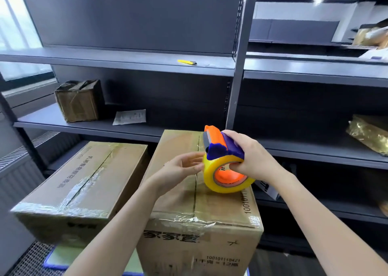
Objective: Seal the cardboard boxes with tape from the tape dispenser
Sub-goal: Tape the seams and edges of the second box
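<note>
Tape dispenser (pixel 218 147), where? That's the checker's first ask.

ME: In my right hand (pixel 255 157). Fingers wrapped over the purple-and-orange body, one tucked into the orange core. It's held low over the far right part of the centre box (pixel 201 204) top. Touching the cardboard or just above it, can't tell.

CHECKER: Left hand?

ME: Left hand (pixel 183 167) gripping nothing. Fingers fairly straight, tips against the side of the yellow tape roll (pixel 210 170). Whether a loose tape end is caught under them, can't tell.

CHECKER: Step?

ME: My read: finding the tape end before laying a strip. Centre box has crinkled tape over its near edge, and the dark middle seam shows. Left box (pixel 84 181) has tape along its seam and near edge, looks done.

CHECKER: Next move needs?

ME: Probably lift the end with the left fingertips, stick it at one end of the seam, then drag the dispenser straight along it, pressing down. The risk is the strip drifting off the seam or wrinkling.

CHECKER: Text?

ME: Centre box front: large Chinese characters, looks like 家家宜, part cut off by my arm. Below that, "100101110421", then a blurred line ending "× 12". The top right edge starts "10010...". Left box: a line of Chinese print, upside down, not readable.
</note>
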A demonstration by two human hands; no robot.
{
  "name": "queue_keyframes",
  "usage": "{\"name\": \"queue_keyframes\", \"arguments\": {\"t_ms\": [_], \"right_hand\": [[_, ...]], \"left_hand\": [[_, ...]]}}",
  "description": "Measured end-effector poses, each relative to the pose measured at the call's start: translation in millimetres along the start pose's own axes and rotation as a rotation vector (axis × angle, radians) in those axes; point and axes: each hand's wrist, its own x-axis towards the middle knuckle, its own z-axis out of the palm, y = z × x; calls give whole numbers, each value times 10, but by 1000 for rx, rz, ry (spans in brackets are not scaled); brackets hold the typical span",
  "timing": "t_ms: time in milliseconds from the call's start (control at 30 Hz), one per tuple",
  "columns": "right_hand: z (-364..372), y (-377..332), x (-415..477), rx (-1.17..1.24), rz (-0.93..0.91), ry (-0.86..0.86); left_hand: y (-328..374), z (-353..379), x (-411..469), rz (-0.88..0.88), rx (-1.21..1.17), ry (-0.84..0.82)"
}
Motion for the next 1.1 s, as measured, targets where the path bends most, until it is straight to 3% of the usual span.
{"name": "queue_keyframes", "arguments": {"t_ms": [67, 167, 333, 600, 767, 1000, 1100], "right_hand": [[10, -14, 21, -38, 6, -9], [21, -37, 57, -18, 32, -44], [54, -109, 116, -97, -2, -84], [69, -183, 125, -233, -57, -84], [62, -244, 120, -296, -63, -110], [88, -280, 145, -332, -82, -107], [120, -323, 147, -400, -95, -102]], "left_hand": [[76, 8, -41, 13, 36, 236], [243, -34, -106, -45, -224, 442], [509, -15, -122, -138, -212, 373], [495, -43, -236, -127, -125, 330], [461, -96, -252, -145, 22, 430], [408, -76, -252, -157, -121, 423], [345, -67, -257, -93, -25, 513]]}}
